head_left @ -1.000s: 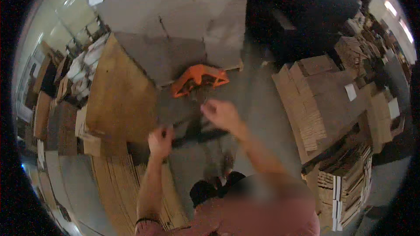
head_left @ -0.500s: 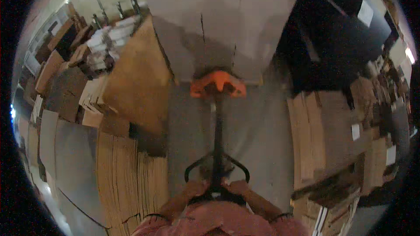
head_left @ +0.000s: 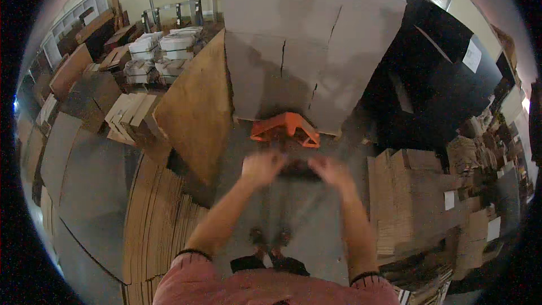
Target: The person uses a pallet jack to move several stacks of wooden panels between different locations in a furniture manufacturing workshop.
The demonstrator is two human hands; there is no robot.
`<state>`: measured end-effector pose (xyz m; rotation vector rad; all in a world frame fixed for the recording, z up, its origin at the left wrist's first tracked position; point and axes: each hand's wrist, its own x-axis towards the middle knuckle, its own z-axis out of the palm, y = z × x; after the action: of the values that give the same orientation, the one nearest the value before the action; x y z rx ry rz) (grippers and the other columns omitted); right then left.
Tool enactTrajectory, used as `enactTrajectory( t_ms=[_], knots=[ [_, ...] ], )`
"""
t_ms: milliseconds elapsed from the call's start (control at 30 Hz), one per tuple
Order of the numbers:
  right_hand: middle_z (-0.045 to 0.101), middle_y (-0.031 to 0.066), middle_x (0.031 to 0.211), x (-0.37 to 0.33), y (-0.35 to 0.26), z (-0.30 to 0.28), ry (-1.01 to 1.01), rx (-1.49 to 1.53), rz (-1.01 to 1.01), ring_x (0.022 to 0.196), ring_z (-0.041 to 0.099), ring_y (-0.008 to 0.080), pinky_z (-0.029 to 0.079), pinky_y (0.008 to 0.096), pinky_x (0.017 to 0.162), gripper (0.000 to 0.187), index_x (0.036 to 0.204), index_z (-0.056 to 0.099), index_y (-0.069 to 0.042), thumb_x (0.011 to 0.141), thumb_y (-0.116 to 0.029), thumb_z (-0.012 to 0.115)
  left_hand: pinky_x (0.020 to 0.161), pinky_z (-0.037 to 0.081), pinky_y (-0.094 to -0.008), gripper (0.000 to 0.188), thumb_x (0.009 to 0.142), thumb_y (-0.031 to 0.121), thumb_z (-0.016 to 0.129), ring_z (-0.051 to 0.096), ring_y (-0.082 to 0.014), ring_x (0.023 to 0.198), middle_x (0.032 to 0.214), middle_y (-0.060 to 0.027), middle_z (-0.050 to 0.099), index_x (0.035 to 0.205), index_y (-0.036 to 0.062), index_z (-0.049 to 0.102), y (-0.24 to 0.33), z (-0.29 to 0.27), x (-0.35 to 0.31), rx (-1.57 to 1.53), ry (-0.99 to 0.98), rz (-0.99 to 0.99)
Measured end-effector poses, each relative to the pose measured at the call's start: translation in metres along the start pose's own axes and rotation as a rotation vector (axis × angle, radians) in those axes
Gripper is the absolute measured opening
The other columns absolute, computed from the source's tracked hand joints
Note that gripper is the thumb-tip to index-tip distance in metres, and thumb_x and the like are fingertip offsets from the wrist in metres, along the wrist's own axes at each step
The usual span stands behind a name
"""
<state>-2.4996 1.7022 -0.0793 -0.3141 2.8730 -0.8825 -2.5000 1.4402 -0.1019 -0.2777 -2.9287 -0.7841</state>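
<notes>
Both arms stretch forward to the dark handle point(head_left: 300, 170) of a pallet jack. My left hand point(head_left: 262, 169) closes round the handle's left side, and my right hand point(head_left: 333, 172) round its right; both are smeared by motion, with the fingertips partly hidden. Just beyond them is the jack's orange base point(head_left: 287, 125), close against a tall stack of flat grey-brown cardboard point(head_left: 316, 51). The jack's forks are out of sight.
Tall dark panels point(head_left: 435, 62) stand right of the load. A brown board point(head_left: 197, 107) leans at its left. Stacked cardboard sheets point(head_left: 152, 220) line my left side, and further stacks point(head_left: 403, 203) my right. White wrapped bundles point(head_left: 144, 48) sit farther back.
My hands have moved forward, away from my body, and my arms have straightened. The handle has swung from near my waist toward the orange base. The view has shifted and tilted.
</notes>
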Motion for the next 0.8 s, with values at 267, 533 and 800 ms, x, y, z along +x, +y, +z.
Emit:
enactTrajectory(
  t_ms=[267,533,800],
  knots=[
    [0.069,0.0117,0.119,-0.180,0.055,0.225,-1.038,-0.066,0.246,0.110,0.066,0.0301,0.049,0.0453,0.096,0.065,0.143,0.051,-0.026,0.097,-0.066,0.029,0.089,0.051,-0.0515,0.052,0.097,0.052,0.040,0.068,-0.0393,0.096,0.096,-0.0202,0.071,0.106,0.0147,0.075,-0.068,0.131,-0.225,0.147,-0.873,-0.105],
    [0.071,0.0165,0.096,0.017,0.006,-0.014,-0.084,-0.096,0.091,0.091,0.069,0.0355,0.052,0.0482,0.084,0.071,0.115,0.069,-0.009,0.094,-0.069,0.038,0.067,0.056,-0.0501,0.060,0.096,0.059,0.042,0.069,-0.0399,0.078,0.087,-0.0205,0.071,0.099,0.0073,0.073,-0.010,0.009,0.024,0.167,-0.057,0.158],
    [0.072,0.0120,0.079,-0.173,0.020,0.161,0.237,-0.479,-0.025,0.078,0.070,0.0325,0.054,0.0494,0.079,0.047,0.084,0.077,-0.014,0.092,-0.052,0.051,0.089,0.044,-0.0577,0.042,0.090,0.044,0.054,0.068,-0.0349,0.079,0.084,-0.0183,0.070,0.088,0.0059,0.072,-0.020,0.066,-0.199,0.103,-0.306,0.109]
  ],
)
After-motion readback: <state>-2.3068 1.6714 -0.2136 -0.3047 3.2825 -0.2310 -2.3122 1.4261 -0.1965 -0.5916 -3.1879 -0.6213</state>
